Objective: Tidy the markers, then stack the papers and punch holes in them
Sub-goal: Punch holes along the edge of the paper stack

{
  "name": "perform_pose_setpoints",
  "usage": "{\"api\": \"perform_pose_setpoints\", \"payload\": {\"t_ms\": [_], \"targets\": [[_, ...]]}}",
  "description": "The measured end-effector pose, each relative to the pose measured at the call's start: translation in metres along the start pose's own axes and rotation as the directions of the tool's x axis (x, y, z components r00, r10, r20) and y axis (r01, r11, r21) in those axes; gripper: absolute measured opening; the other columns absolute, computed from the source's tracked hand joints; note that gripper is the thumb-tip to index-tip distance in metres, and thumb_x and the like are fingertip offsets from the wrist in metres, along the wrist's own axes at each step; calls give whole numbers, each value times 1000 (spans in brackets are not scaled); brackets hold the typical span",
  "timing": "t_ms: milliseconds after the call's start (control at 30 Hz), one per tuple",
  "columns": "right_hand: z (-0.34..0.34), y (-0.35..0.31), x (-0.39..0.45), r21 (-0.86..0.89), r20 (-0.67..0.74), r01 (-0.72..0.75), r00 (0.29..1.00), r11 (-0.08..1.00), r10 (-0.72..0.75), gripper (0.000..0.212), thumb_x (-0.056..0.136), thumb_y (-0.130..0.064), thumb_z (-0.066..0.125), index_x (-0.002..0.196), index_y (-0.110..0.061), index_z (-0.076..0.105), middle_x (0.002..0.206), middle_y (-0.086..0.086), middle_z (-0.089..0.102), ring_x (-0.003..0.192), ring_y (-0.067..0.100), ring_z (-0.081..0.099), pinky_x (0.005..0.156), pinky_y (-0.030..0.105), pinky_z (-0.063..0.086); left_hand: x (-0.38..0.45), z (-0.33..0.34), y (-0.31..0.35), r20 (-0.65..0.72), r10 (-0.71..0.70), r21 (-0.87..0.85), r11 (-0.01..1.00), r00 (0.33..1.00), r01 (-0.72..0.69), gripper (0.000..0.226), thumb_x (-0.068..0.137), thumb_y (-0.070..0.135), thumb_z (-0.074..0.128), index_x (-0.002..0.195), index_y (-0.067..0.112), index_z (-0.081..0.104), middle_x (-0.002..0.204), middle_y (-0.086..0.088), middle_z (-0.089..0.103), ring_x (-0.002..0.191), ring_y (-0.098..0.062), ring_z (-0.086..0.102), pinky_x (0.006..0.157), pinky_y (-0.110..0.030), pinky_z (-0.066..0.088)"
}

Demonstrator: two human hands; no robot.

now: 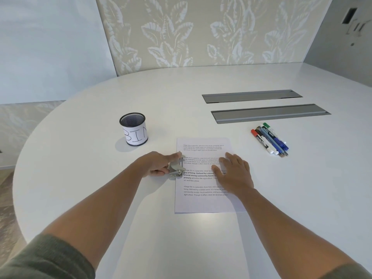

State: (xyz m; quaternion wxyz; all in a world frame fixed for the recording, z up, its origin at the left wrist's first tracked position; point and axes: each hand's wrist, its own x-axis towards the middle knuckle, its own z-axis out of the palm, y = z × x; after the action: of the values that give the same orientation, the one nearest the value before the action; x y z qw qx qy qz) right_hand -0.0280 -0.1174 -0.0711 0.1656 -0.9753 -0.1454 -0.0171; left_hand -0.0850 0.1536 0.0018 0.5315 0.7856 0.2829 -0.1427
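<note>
While the left hand curls round the small grey hole punch, holding it at the left edge of the papers, the right hand lies flat with straight fingers on the printed sheet, pressing it to the white table. The papers sit in the middle of the frame, squared up as far as can be seen — how many sheets there are I cannot tell. The punch's mouth appears to sit over the paper's margin about halfway up the page.

At right of centre the markers lie side by side in a neat row — red, black, blue and green caps showing — just below two grey slots let into the table. A mesh cup labelled "BIN" stands left of centre, well apart from the papers.

Paper of this kind is likely light, limp and slippery on a smooth top, so a flat palm seems the right hold; lifting by a corner would let it sag or fan. The punch looks metal and stiff, best gripped across its lever and base, and it probably needs a firm squeeze.
</note>
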Motion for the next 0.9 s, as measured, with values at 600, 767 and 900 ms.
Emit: {"api": "perform_pose_setpoints", "payload": {"t_ms": [600,767,900], "targets": [[-4,8,-13,178,23,-97,995,979,94,63,93,-60,42,142,-21,42,161,1,21,149,18,10,121,38,16,-34,-4,-20,-3,-153,-134,979,988,151,16,96,10,52,84,6,61,72,-7,66,61,-16,65,44,-19,55],[-3,6,-18,135,23,-94,996,986,91,60,94,-61,38,139,-21,44,162,1,17,149,19,8,121,39,15,-47,3,-23,130,-139,-56,987,982,148,15,94,17,64,98,5,72,81,-5,74,67,-12,70,57,-19,59],[-5,6,-22,142,19,-100,995,985,99,58,94,-59,38,138,-22,45,163,1,17,149,19,8,120,40,16,-55,15,-22,154,-120,-62,989,981,131,15,91,14,69,100,3,72,89,-7,76,73,-12,71,59,-19,60]]}}
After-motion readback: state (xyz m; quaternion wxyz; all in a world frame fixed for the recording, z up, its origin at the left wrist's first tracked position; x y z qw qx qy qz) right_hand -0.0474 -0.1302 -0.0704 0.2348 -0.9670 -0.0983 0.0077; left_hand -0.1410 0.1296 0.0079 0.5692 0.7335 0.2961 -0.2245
